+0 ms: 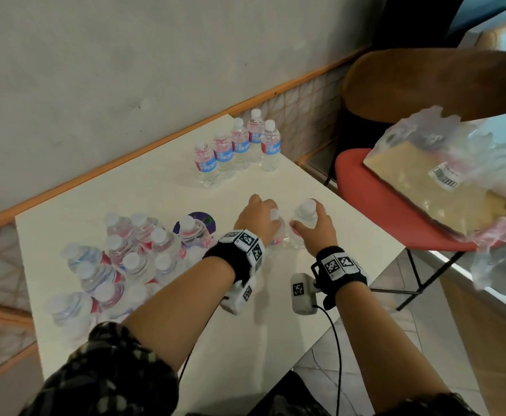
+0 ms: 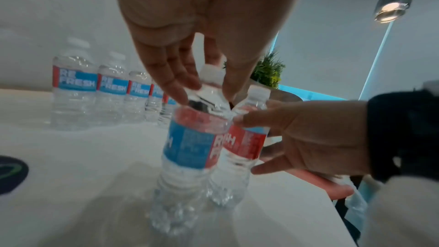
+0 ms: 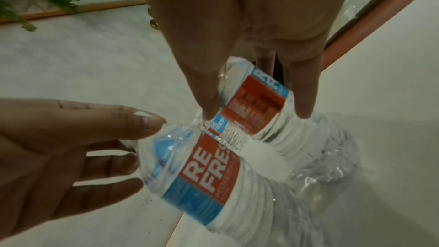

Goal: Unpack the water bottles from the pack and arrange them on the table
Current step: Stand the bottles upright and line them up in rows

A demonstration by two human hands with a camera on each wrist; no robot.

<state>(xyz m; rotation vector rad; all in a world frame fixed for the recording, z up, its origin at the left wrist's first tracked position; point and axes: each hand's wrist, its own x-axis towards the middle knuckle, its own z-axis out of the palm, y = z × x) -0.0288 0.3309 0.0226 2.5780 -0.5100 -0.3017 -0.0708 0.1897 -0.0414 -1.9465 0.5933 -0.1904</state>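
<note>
Fingers [image 2: 175,80] on my left hand [image 1: 256,219] are curled down over the shoulder of one water bottle [image 2: 190,149], pinching it just under the cap, and my right hand [image 1: 316,228] is wrapped the same way round a second bottle [image 2: 240,149] right next to it. The two bottles are touching side by side, both standing on the white counter [image 1: 155,187] near its right edge, though they look a bit tilted in the wrist views and I can't tell if the bases sit flat. Further back on the counter there's a neat row of five bottles [image 1: 236,145] lined up by the wall, labels facing me. Over on my left sits the bunch of bottles still clustered together [image 1: 119,259], caps up, some leaning; whether the wrap is still round them I can't make out. Off to the right there's a red chair [image 1: 380,205] with a crumpled clear plastic bag [image 1: 443,163] lying on it.
</note>
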